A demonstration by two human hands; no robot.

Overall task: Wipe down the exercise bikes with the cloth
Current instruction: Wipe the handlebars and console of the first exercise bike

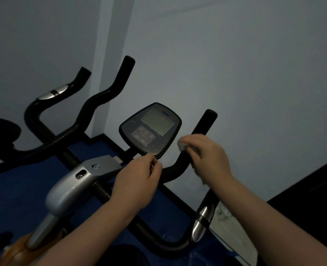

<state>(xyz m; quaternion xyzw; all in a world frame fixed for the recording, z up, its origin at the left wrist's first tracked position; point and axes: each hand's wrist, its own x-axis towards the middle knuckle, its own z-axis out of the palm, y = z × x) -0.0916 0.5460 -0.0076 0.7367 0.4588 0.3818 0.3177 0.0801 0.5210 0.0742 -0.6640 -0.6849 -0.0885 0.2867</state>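
Dim room, pale wall [235, 64] behind, blue floor mat [14, 189] below.

Exercise bike [93, 181]: black handlebar [180, 166] runs across the frame with upturned ends on both sides. A console [151, 129] with a grey screen sits at the centre, tilted toward the viewer; small droplets or specks show on its lower right face. A silver housing [72, 187] covers the stem below the bar. A silver grip sensor [202, 221] is set on the near right bend of the bar, and a matching one [52, 92] on the far left bend.

Right hand [207, 156]: fingers curled round the rising right arm of the handlebar, with the cloth [182, 144] held between hand and bar. Only a pale edge of the cloth shows at the fingertips; the rest is hidden under the hand.

Left hand [139, 179]: raised just below the lower edge of the console, thumb and fingers drawn together in a pinch. A thin pale sliver shows between them; what it is cannot be told. Whether the fingertips touch the console cannot be told.

Lower left corner: an orange-brown object [18, 250], blurred, unidentified.
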